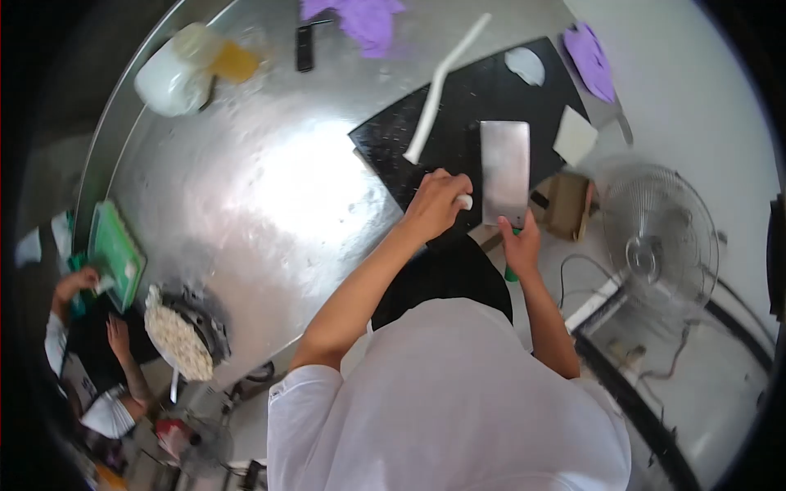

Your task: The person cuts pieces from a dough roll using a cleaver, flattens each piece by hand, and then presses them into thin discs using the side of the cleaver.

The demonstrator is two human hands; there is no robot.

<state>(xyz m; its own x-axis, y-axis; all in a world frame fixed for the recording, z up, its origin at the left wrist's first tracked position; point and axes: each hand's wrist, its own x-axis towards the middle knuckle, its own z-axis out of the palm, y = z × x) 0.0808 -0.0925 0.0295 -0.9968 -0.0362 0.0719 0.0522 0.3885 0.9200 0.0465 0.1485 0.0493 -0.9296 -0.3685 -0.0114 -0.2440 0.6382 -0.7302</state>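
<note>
My right hand (521, 243) is closed around the green handle (512, 272) of a cleaver. The broad metal blade of the cleaver (506, 168) points away from me over the black board (458, 110). Left of the blade, my left hand (435, 203) has its fingers curled around a small white dough piece (465, 201), whose end shows by the fingertips. Farther up the board lies a long, thin dough rope (438, 94), slightly bent. A flat, whitish rounded piece (525, 66) rests near the board's far corner.
A white square piece (576, 136) sits by the board's right edge, near a cardboard box (566, 206) and a fan (651, 245). Purple cloth (356, 20) and white containers (173, 80) stand farther back. At left, a co-worker's hands are near a green tray (115, 254) and a filling-heaped bowl (178, 340).
</note>
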